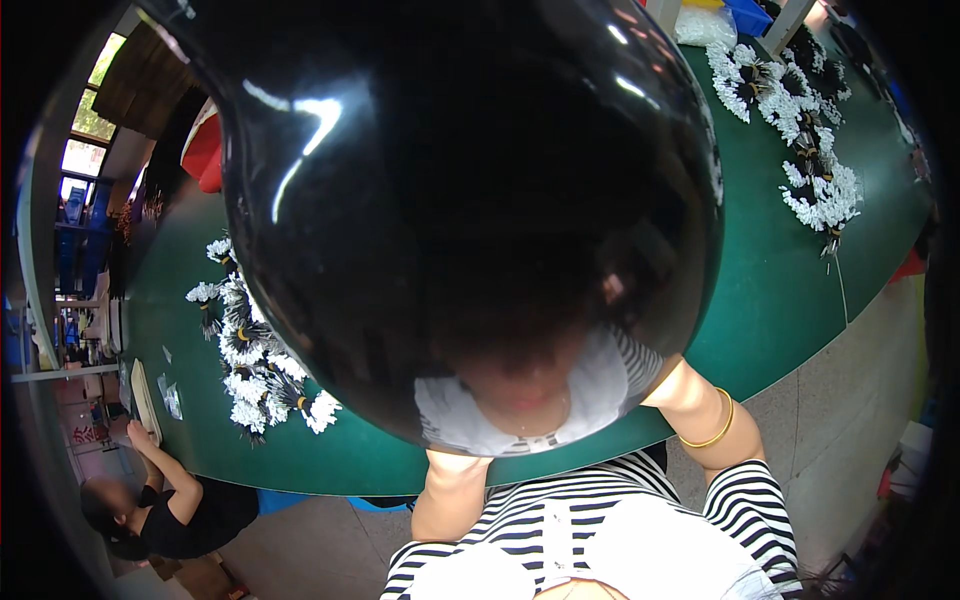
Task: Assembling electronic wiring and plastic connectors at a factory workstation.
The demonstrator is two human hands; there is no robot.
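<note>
A large glossy black rounded object [450, 230], with a neck-like part running to the upper left, fills the middle of the head view close to the camera. Its shiny surface mirrors a striped and white top. Behind its lower edge go both my forearms, so my fingers and anything in them are hidden. Only the wrist of my left hand [458, 468] shows at the bottom rim of the black object. On the other side, the wrist of my right hand [677, 388] shows, with a gold bangle [712, 420] on the forearm.
Bundles of dark wires with white ends [245, 340] lie left on the green table [770, 290], and more wire bundles [815, 180] lie far right. A clear plastic bag [705, 27] and a blue bin [748, 15] stand at the back. Another person [185, 500] sits at the left edge.
</note>
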